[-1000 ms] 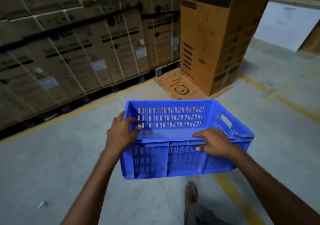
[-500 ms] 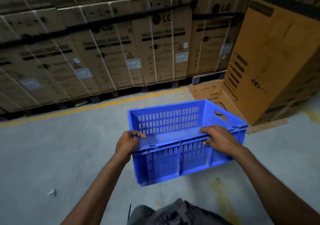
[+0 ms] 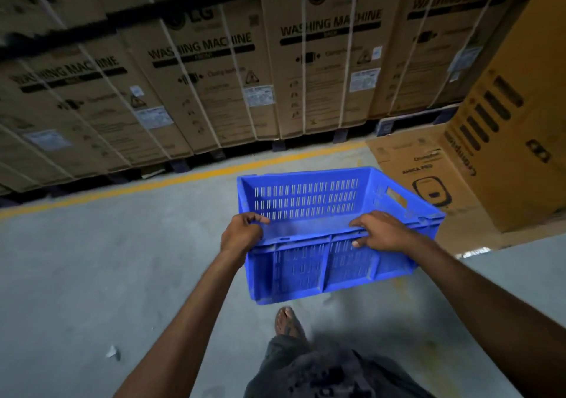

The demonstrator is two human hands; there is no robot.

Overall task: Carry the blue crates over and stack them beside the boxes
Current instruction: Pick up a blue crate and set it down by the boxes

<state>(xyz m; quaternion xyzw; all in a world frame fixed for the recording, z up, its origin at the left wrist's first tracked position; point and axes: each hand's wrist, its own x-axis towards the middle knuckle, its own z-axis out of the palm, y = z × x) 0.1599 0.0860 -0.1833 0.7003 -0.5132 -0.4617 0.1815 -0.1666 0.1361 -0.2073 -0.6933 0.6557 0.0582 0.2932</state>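
I carry one empty blue slotted crate (image 3: 306, 197) in front of me, held off the concrete floor and tilted slightly down to the left. My left hand (image 3: 242, 234) grips the near rim at its left corner, thumb inside the crate. My right hand (image 3: 381, 232) grips the same rim further right, fingers curled over its outer face. A row of washing machine boxes (image 3: 321, 70) on dark pallets fills the back. A tall brown box (image 3: 517, 128) stands at the right, close to the crate's far right corner.
A yellow floor line (image 3: 183, 178) runs along the foot of the pallets. A flattened cardboard sheet (image 3: 398, 155) lies under the tall brown box. A small white paper scrap (image 3: 111, 351) lies on the floor at lower left. My foot (image 3: 286, 321) shows below the crate.
I have walked closer to the washing machine boxes and turned left; they now fill the view. The tall brown box has shifted to the right edge. Both hands keep their hold on the crate.
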